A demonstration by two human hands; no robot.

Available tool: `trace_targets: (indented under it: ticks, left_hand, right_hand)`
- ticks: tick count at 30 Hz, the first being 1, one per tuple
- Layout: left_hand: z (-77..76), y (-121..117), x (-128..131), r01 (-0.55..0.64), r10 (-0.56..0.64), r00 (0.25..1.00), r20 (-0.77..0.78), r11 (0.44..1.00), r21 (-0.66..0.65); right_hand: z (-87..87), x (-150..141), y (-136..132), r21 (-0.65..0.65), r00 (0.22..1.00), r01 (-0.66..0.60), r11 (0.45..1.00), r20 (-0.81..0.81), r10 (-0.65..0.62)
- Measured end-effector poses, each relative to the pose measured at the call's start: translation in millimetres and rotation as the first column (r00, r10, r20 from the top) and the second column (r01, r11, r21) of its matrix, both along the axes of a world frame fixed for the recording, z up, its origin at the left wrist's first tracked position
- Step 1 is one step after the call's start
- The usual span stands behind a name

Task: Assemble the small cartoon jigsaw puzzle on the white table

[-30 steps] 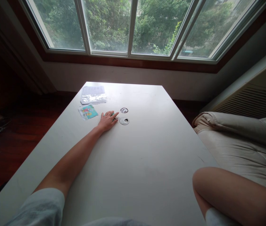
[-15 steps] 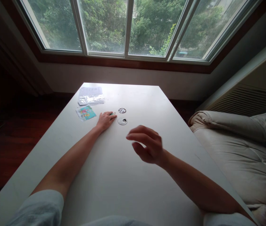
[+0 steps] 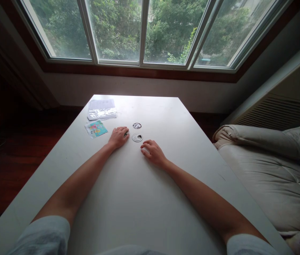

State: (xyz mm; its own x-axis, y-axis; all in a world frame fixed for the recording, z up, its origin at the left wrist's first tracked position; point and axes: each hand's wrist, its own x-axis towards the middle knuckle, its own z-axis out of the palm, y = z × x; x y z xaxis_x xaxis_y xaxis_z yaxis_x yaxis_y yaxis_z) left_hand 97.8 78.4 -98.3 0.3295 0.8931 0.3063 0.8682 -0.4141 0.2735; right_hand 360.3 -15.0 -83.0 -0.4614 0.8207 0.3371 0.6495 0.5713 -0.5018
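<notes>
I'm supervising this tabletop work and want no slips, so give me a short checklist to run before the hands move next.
1. Far round piece uncovered: ok.
2. Near round piece lying flat on the table: ok.
3. Small patterned piece fully visible: not ok, the left hand partly covers it.
4. Right hand holding nothing: cannot tell, its palm is hidden.
5. Colourful card clear of both hands: ok.

Smooth tabletop (image 3: pixel 123 198) (softly glossy)
</notes>
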Motion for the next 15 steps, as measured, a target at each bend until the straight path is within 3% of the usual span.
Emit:
trace_targets:
  ticks: [15]
  left_hand:
    - [0.9,1.9,-3.8,0.036,-0.037,0.998,0.056,0.999,0.028]
  right_hand:
    - [-4.4,-0.7,1.1,0.006,0.999,0.009,1.000,-0.031,-0.009]
